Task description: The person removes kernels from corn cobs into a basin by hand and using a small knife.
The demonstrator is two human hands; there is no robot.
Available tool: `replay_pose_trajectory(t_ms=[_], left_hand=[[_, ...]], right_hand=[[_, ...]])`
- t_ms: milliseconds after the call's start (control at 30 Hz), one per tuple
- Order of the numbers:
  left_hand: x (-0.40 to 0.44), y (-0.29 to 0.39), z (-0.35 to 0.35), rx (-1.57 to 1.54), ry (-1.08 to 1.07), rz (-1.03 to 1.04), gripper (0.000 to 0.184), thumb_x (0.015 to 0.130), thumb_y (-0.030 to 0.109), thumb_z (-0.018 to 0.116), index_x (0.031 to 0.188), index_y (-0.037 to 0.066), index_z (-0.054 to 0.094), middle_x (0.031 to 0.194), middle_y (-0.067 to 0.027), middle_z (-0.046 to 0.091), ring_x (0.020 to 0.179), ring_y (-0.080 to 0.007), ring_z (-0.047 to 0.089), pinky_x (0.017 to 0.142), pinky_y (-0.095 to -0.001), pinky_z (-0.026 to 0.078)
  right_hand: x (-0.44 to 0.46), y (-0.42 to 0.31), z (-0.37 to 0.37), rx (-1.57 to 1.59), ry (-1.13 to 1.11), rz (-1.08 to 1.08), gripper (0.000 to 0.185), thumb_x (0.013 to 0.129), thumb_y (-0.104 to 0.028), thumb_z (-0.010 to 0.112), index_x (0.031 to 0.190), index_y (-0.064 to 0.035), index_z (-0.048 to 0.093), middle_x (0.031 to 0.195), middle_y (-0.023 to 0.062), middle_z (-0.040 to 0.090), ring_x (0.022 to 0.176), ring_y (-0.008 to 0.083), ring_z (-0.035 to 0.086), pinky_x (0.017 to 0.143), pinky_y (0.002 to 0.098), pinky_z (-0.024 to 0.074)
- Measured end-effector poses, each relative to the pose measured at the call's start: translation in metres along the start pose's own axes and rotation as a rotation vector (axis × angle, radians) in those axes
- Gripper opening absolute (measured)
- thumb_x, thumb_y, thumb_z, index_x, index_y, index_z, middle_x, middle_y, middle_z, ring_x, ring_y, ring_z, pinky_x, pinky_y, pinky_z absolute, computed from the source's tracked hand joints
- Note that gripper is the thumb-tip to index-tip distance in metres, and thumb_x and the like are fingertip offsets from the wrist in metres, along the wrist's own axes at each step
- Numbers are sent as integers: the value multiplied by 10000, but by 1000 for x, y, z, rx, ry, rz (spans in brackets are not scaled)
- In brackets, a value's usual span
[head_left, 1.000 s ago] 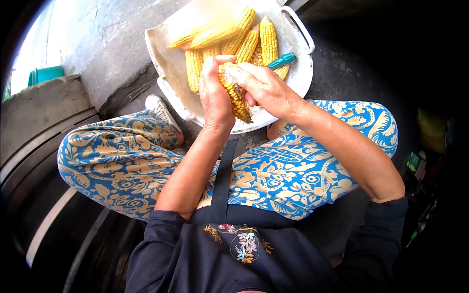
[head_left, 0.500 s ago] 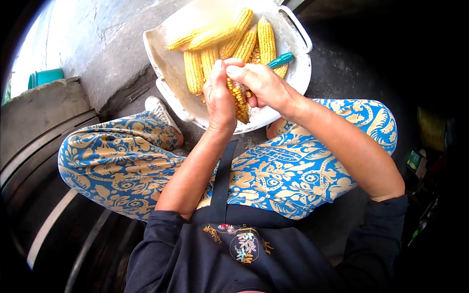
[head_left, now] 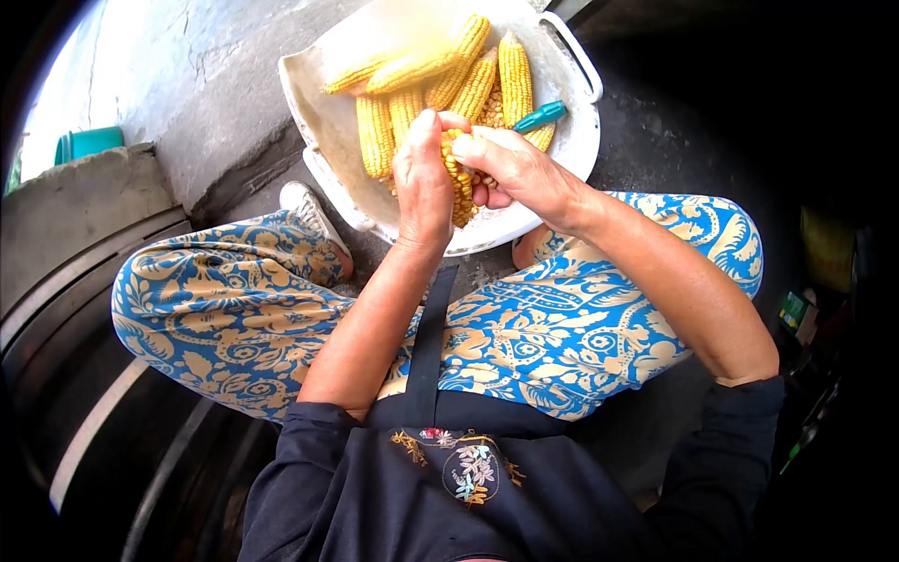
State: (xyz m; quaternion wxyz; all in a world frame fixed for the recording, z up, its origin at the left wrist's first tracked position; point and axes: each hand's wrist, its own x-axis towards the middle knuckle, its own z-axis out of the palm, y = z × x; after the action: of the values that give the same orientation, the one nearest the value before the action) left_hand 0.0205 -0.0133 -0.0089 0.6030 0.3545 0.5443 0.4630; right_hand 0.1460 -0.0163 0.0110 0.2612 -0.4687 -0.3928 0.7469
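Note:
Between my two hands is a yellow corn cob [head_left: 462, 194], held over the near side of a white tub [head_left: 576, 155]. My left hand [head_left: 424, 183] wraps its left side, thumb pointing up. From the right, my right hand [head_left: 513, 170] grips the same cob, its thumb pressed on the kernels and its fingers curled beneath. Part of the cob is hidden by the fingers. Several whole ears of corn [head_left: 407, 73] lie in the tub beyond my hands, with loose kernels [head_left: 492, 110] among them. A teal-handled tool [head_left: 540, 116] rests in the tub just past my right hand.
The tub stands on a dark floor [head_left: 646, 140] between my bent legs in patterned trousers [head_left: 234, 300]. At the left are a concrete ledge [head_left: 84, 201] and a teal container [head_left: 89, 146]. Dim objects [head_left: 798, 314] stand at the far right.
My right thumb has shifted right and slightly down along the cob, showing more kernels near its top. The cob's lower tip sits slightly higher. Both hands keep their grip.

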Motion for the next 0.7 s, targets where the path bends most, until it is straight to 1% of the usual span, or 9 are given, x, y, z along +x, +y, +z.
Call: replay_pose_trajectory(t_ms=[67, 233, 300, 333, 367, 433, 467, 600, 700], left_hand=[[3, 4, 0, -196, 82, -165, 436, 938, 399, 376, 840, 34, 594, 731, -60, 569, 627, -127, 528, 587, -264, 433], [11, -1, -3, -248, 91, -190, 413, 927, 387, 378, 853, 35, 580, 764, -74, 587, 688, -152, 561, 653, -286, 457], [12, 2, -3, -430, 110, -258, 392, 924, 374, 379, 873, 33, 564, 815, -87, 596, 743, -175, 572, 693, -313, 467], [14, 3, -3, -455, 123, -280, 396, 925, 383, 377, 882, 31, 554, 857, -94, 598, 769, -194, 575, 714, -327, 470], [13, 4, -2, -456, 123, -280, 396, 925, 383, 377, 882, 31, 554, 857, -94, 598, 769, -194, 575, 714, -327, 470], [8, 6, 2, -471, 128, -251, 402, 925, 407, 391, 901, 36, 540, 861, -89, 599, 777, -192, 578, 733, -328, 471], [7, 5, 5, -557, 145, -275, 395, 926, 423, 402, 898, 52, 532, 857, -76, 594, 774, -180, 575, 740, -322, 469], [8, 1, 10, -633, 156, -296, 379, 924, 428, 415, 900, 66, 525, 848, -65, 589, 763, -169, 570, 732, -318, 468], [8, 1, 11, -621, 166, -264, 371, 925, 424, 403, 883, 76, 523, 826, -57, 584, 749, -164, 565, 725, -313, 466]], right_hand=[[0, 0, -1, -1, -31, 5, 329, 866, -370, 447, 928, -58, 529, 728, 9, 496, 633, 63, 457, 551, 192, 395], [4, -4, -4, -10, -59, 40, 316, 853, -329, 440, 936, -41, 541, 702, 38, 525, 635, 92, 495, 548, 220, 420], [2, -9, -1, -196, -4, -131, 401, 861, -362, 442, 1025, -10, 545, 777, 106, 585, 710, 151, 559, 612, 272, 464], [1, -11, 2, -306, 31, -151, 558, 855, -465, 462, 1148, 8, 499, 899, 196, 619, 840, 262, 613, 709, 354, 485], [1, -9, 3, -306, 32, -151, 558, 855, -465, 462, 1148, 8, 499, 899, 196, 619, 840, 262, 613, 709, 354, 485], [3, 2, 7, -663, 208, -244, 711, 824, -577, 470, 1233, 4, 441, 999, 248, 608, 928, 343, 606, 776, 405, 472], [6, 7, 10, -707, 274, -280, 752, 813, -604, 472, 1235, 16, 420, 956, 265, 613, 912, 395, 598, 770, 438, 470], [8, 10, 8, -648, 255, -281, 709, 837, -574, 460, 1208, 29, 435, 890, 270, 618, 870, 418, 599, 754, 460, 470], [12, 16, 12, -568, 298, -405, 656, 862, -536, 445, 1183, 36, 446, 861, 270, 616, 855, 430, 591, 736, 476, 467]])
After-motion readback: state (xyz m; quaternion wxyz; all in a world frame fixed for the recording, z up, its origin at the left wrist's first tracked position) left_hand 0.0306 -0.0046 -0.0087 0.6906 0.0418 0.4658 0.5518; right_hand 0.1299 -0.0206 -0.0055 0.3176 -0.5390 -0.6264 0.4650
